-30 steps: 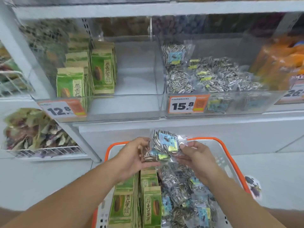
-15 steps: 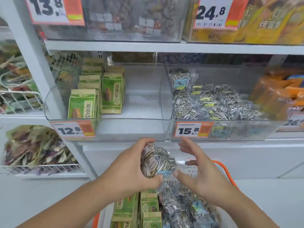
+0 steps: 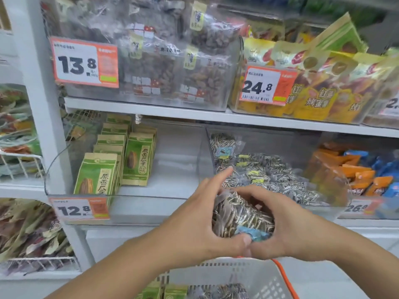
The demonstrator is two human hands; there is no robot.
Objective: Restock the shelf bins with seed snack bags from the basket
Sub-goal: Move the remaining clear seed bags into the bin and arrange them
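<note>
Since the earlier frame, both hands have risen from above the basket (image 3: 254, 275) to the front of the clear shelf bin (image 3: 328, 209) of striped sunflower seeds. I see the left hand (image 3: 200, 221) and right hand (image 3: 287, 225) clamped together around one clear sunflower seed bag (image 3: 239, 216), thumbs meeting beneath it. Its long axis runs upper left to lower right, blue label at the lower end.

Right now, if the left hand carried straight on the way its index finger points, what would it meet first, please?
The left hand would probably first meet the striped seed bags piled in the clear bin; depth is unclear.
</note>
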